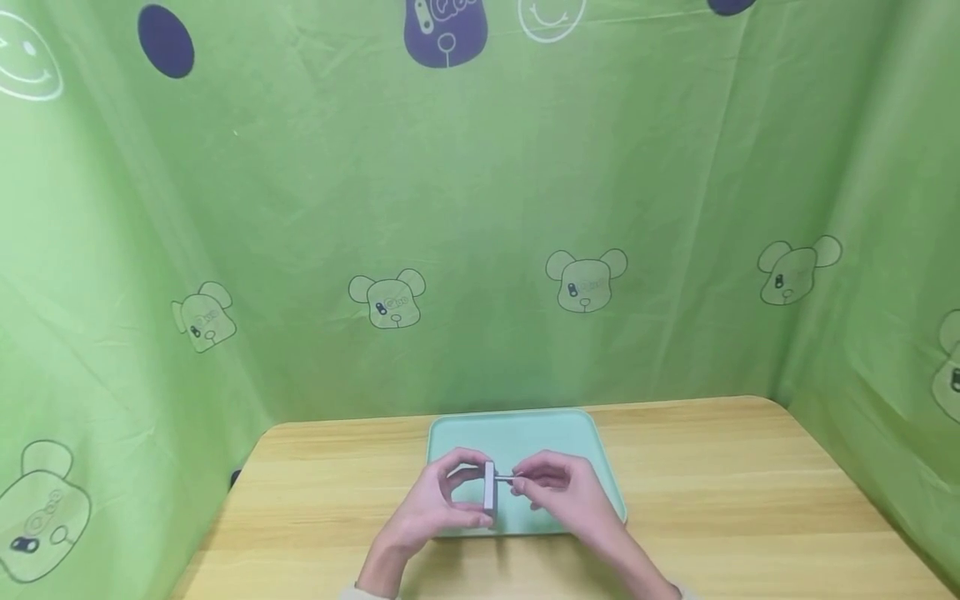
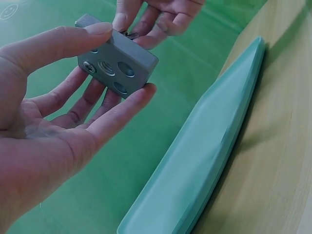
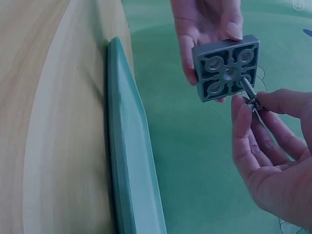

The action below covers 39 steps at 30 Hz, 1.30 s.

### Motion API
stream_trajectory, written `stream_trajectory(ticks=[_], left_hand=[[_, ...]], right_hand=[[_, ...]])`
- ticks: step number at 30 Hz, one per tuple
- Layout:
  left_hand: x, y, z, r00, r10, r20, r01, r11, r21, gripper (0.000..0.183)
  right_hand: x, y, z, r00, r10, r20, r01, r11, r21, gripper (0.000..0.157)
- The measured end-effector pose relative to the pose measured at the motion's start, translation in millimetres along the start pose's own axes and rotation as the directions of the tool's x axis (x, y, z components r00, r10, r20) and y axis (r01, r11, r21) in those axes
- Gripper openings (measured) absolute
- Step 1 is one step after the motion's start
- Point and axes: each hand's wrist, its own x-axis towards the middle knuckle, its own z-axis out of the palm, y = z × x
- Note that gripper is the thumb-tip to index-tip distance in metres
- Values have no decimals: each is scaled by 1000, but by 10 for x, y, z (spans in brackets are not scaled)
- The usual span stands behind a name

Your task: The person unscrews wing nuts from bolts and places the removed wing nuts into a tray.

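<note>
In the left wrist view, a grey square metal block (image 2: 117, 63) with several round holes sits between the thumb and fingers of my left hand (image 2: 53, 107). The block's ribbed underside faces my right hand (image 3: 278, 151). Between thumb and fingertips my right hand pinches the head end of a threaded bolt (image 3: 248, 88), and the shank points into a corner hole. A bright round metal piece shows in one hole on the flat face. In the head view, the left hand (image 1: 435, 504) and right hand (image 1: 570, 492) face each other above the tray.
A pale green rectangular tray (image 1: 517, 425) lies on the light wooden table (image 1: 735, 483), below both hands. Green patterned cloth (image 1: 480, 192) hangs behind the table and along both sides.
</note>
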Motion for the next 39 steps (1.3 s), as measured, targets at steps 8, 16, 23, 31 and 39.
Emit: stream_trajectory(ticks=[8,16,23,31,39], left_hand=[[-5,-10,-29,1000,8,4,-8,998,-58,67],[-8,9,-57,1000,13,10,-12,997,-74,67],[-20,20,-71,999,31,24,-28,995,-100,65],[-26,17,-77,998,60,29,-57,994,-97,64],[-25,16,-75,998,65,23,-64,996,-66,64]], right_hand=[[13,66,66,939,-340,-51,323,923,-211,18],[84,166,73,695,-718,25,667,632,-394,37],[125,191,82,545,-834,93,767,450,-456,17],[170,155,84,427,-892,150,817,309,-487,16],[76,115,65,690,-722,43,682,629,-373,35]])
